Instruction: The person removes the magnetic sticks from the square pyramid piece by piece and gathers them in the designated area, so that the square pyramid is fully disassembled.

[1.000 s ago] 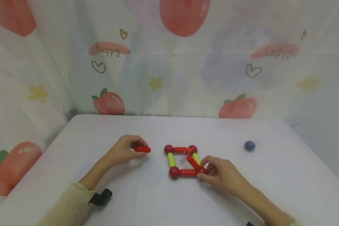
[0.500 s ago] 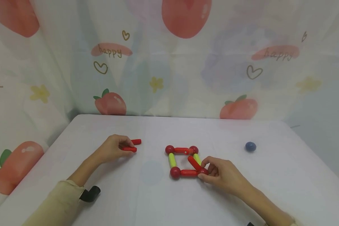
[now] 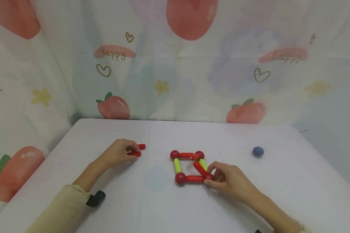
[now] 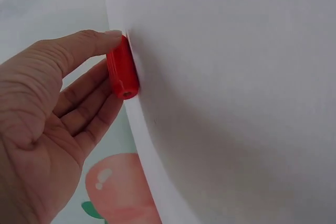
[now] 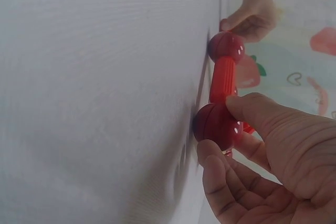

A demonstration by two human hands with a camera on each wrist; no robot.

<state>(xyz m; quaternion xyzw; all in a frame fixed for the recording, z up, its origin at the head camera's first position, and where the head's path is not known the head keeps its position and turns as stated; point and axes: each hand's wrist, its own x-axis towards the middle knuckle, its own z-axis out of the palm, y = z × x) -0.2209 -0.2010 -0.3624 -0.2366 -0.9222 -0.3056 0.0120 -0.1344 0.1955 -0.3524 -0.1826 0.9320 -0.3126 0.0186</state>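
Observation:
In the head view my left hand (image 3: pixel 116 153) pinches a short red rod (image 3: pixel 134 153) near the table, between thumb and fingers; the left wrist view shows the rod (image 4: pixel 123 69) close. A second red rod (image 3: pixel 142 146) lies just behind it, partly hidden by the fingers. At table centre is a four-sided frame of rods and dark red balls, with red rods (image 3: pixel 194 178) front and back and yellow-green rods (image 3: pixel 177 165) at the sides. My right hand (image 3: pixel 233 181) grips its front right ball (image 5: pixel 216 126), from which another red rod (image 3: pixel 200 169) slants up and left.
A dark blue ball (image 3: pixel 258 151) lies on the white table (image 3: pixel 163 207) to the right. A patterned cloth (image 3: pixel 178 64) hangs behind the table's back edge. A black strap piece (image 3: pixel 96 198) sticks out at the left wrist.
My left hand has moved left, away from the frame, with a red rod. The second red rod has come into view behind its fingers. The right hand stays on the ball.

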